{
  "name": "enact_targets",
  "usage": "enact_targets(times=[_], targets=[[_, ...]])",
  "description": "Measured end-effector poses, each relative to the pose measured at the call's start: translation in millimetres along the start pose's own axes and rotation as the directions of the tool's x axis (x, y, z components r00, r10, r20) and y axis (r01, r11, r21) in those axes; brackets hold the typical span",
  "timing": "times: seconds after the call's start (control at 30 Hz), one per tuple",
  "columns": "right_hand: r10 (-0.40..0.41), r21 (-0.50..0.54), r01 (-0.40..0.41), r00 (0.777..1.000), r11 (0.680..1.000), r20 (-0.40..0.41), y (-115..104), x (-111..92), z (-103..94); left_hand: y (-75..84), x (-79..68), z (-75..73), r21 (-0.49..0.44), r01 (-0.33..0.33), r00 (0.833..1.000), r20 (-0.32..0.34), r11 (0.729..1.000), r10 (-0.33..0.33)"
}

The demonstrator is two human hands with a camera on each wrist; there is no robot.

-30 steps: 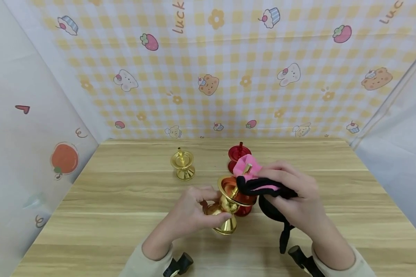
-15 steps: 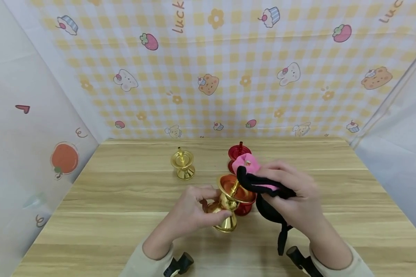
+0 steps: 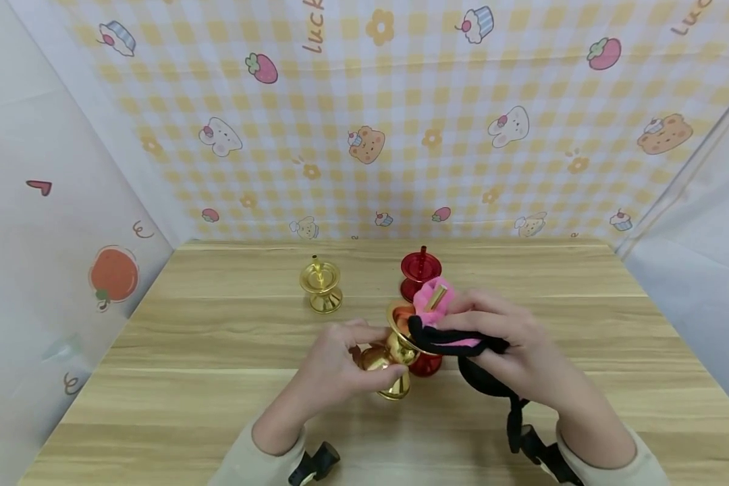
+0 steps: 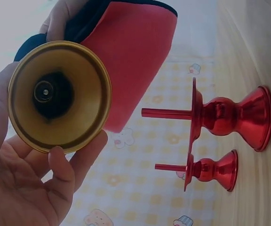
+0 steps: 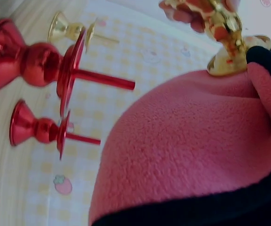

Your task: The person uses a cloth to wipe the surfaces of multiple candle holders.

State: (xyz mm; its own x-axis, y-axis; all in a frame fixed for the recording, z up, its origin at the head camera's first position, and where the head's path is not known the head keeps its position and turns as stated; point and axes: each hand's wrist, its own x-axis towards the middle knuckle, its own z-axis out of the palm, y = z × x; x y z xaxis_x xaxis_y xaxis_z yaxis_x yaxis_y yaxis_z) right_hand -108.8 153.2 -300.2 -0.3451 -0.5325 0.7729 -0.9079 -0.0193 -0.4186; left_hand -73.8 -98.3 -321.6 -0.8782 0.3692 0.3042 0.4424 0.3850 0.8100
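My left hand (image 3: 343, 368) holds a shiny gold candlestick (image 3: 401, 349) by its narrow middle, thumb toward me and fingers behind. The candlestick is tilted, lifted off the table, and the hollow underside of its base (image 4: 95, 94) faces the left wrist camera. With my right hand (image 3: 516, 341) I grip a pink fleece cloth (image 5: 187, 141) with black edging, pinched between thumb and fingers. The cloth lies against the candlestick's dish and around its post, whose tip pokes out above the pink. A black part of the cloth and a strap hang below my right hand.
A smaller gold candlestick (image 3: 320, 287) stands upright at the back left of the wooden table (image 3: 219, 378). Two red candlesticks stand upright: one at the back (image 3: 421, 268), another (image 3: 426, 366) right behind the held one and partly hidden. A patterned cloth backdrop (image 3: 316, 101) rises behind.
The cloth went up over the post's tip half a second ago, then slid back down it, so the tip shows again. My left hand keeps its hold, the candlestick raised slightly.
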Motion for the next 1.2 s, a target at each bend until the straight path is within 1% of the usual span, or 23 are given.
enact_targets(times=[0.1, 0.2, 0.27, 0.33, 0.43, 0.5, 0.53, 0.6, 0.63, 0.7, 0.77, 0.8, 0.83, 0.87, 0.9, 0.93, 0.97, 1.03, 1.1, 1.2], targets=[[0.035, -0.016, -0.035, 0.999, 0.999, 0.028, 0.1, -3.6, -6.7, -1.0, 0.0, 1.2, 0.003, 0.000, 1.000, 0.010, 1.000, 0.000], [0.095, -0.042, -0.095, 0.995, 0.995, 0.016, 0.5, -6.7, -13.6, -2.7, 0.2, 2.0, -0.009, -0.015, 1.000, 0.019, 1.000, 0.015], [0.138, -0.072, -0.139, 0.990, 0.988, -0.028, 0.8, -7.3, -18.6, -3.8, 0.1, 1.8, -0.021, -0.023, 0.999, 0.027, 1.000, 0.024], [0.171, -0.100, -0.180, 0.981, 0.979, -0.091, 1.1, -6.1, -24.3, -4.7, -0.1, 1.5, -0.035, -0.027, 0.999, 0.045, 0.999, 0.029], [0.213, -0.135, -0.239, 0.960, 0.962, -0.179, 1.4, 0.0, -32.5, -5.0, -0.7, 0.6, -0.046, -0.026, 0.996, 0.087, 0.999, 0.030], [0.260, -0.160, -0.295, 0.943, 0.942, -0.210, 1.6, 5.4, -35.9, -5.0, -1.0, 0.1, -0.045, -0.024, 0.993, 0.115, 0.999, 0.029], [0.294, -0.163, -0.332, 0.931, 0.929, -0.217, 1.8, 8.3, -36.6, -4.8, -1.0, -0.1, -0.043, -0.021, 0.992, 0.125, 0.999, 0.027], [0.378, -0.170, -0.418, 0.898, 0.892, -0.224, 2.6, 13.4, -36.8, -5.0, -1.2, -0.5, -0.046, -0.017, 0.990, 0.140, 0.999, 0.024], [0.423, -0.174, -0.464, 0.877, 0.869, -0.226, 3.1, 15.4, -36.6, -5.5, -1.4, -0.7, -0.047, -0.017, 0.989, 0.143, 0.999, 0.023], [0.527, -0.137, -0.560, 0.821, 0.817, -0.219, 4.2, 18.7, -36.5, -6.5, -1.9, -1.1, -0.059, -0.022, 0.988, 0.153, 0.998, 0.031], [0.616, -0.023, -0.634, 0.758, 0.773, -0.215, 5.7, 20.7, -37.5, -7.6, -1.8, -0.9, -0.069, -0.030, 0.985, 0.166, 0.997, 0.041], [0.650, 0.047, -0.656, 0.732, 0.753, -0.202, 6.3, 21.3, -38.4, -8.0, -1.8, -0.7, -0.070, -0.035, 0.984, 0.173, 0.997, 0.046], [0.677, 0.106, -0.671, 0.711, 0.734, -0.189, 6.6, 21.7, -39.1, -8.4, -1.8, -0.5, -0.071, -0.035, 0.982, 0.180, 0.997, 0.047], [0.701, 0.162, -0.682, 0.694, 0.713, -0.165, 6.4, 21.9, -39.8, -8.6, -1.8, -0.3, -0.075, -0.035, 0.981, 0.186, 0.997, 0.049], [0.713, 0.194, -0.688, 0.688, 0.700, -0.134, 5.9, 21.8, -40.1, -8.9, -1.8, -0.1, -0.075, -0.033, 0.981, 0.189, 0.997, 0.046], [0.720, 0.220, -0.691, 0.688, 0.689, -0.093, 5.1, 21.5, -40.0, -9.2, -1.8, 0.1, -0.075, -0.024, 0.981, 0.191, 0.997, 0.038], [0.717, 0.226, -0.692, 0.696, 0.686, -0.046, 4.0, 21.0, -39.6, -9.2, -1.6, 0.4, -0.070, -0.016, 0.981, 0.191, 0.997, 0.029], [0.691, 0.215, -0.684, 0.721, 0.697, 0.054, 1.7, 19.8, -37.5, -9.7, -1.3, 1.2, -0.074, 0.005, 0.983, 0.184, 0.997, 0.009], [0.659, 0.219, -0.672, 0.739, 0.707, 0.140, -0.4, 18.5, -34.7, -10.7, -1.0, 2.1, -0.064, 0.004, 0.986, 0.167, 0.998, 0.006], [0.625, 0.253, -0.655, 0.756, 0.712, 0.195, -2.5, 16.0, -30.9, -11.4, -0.7, 3.3, -0.045, -0.021, 0.992, 0.126, 0.999, 0.027]])
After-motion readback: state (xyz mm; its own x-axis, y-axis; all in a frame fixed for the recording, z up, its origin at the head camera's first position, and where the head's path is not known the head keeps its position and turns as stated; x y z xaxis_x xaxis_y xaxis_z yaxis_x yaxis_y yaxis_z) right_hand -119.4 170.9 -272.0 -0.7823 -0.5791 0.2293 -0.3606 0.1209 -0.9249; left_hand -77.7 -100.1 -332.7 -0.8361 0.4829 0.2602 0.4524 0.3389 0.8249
